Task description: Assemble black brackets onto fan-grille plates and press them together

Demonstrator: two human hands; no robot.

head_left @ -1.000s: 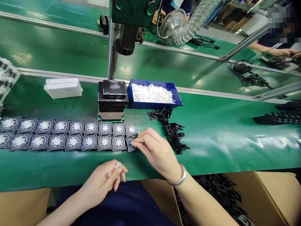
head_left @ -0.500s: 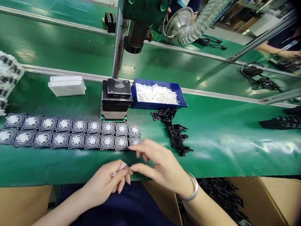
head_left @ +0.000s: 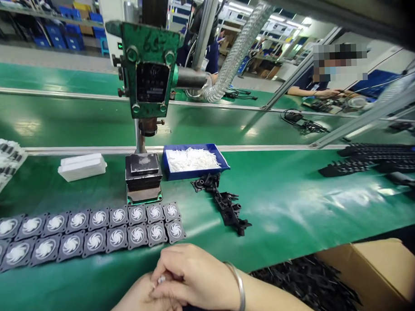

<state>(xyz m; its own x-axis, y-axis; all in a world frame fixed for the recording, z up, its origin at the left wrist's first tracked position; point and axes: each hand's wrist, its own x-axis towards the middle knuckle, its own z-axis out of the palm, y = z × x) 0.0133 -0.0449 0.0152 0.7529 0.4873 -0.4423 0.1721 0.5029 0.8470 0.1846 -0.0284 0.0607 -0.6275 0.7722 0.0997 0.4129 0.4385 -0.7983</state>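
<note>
My right hand (head_left: pixel 194 276), with a silver bangle at the wrist, lies over my left hand (head_left: pixel 139 300) at the table's front edge. Between their meeting fingers shows a small white piece (head_left: pixel 161 280), too small to name exactly. Both hands are closed around that spot; the left fingertips are partly hidden beneath the right. Just beyond them, two rows of dark square plates with white swirl-shaped centres (head_left: pixel 95 241) lie side by side on the green table. Right of these rows lies a cluster of black plastic brackets (head_left: pixel 229 207).
A press with a green head (head_left: pixel 148 69) stands above a black block fixture (head_left: pixel 143 176). Beside it is a blue tray (head_left: pixel 197 174) of thin white pieces. White blocks (head_left: pixel 81 167) sit left. A cardboard box (head_left: pixel 378 263) and black parts (head_left: pixel 307 283) are below right. A co-worker (head_left: pixel 322 85) sits across.
My right hand has come down onto my left, and their fingers now meet at the white piece. The view has tilted up, so the table items appear lower.
</note>
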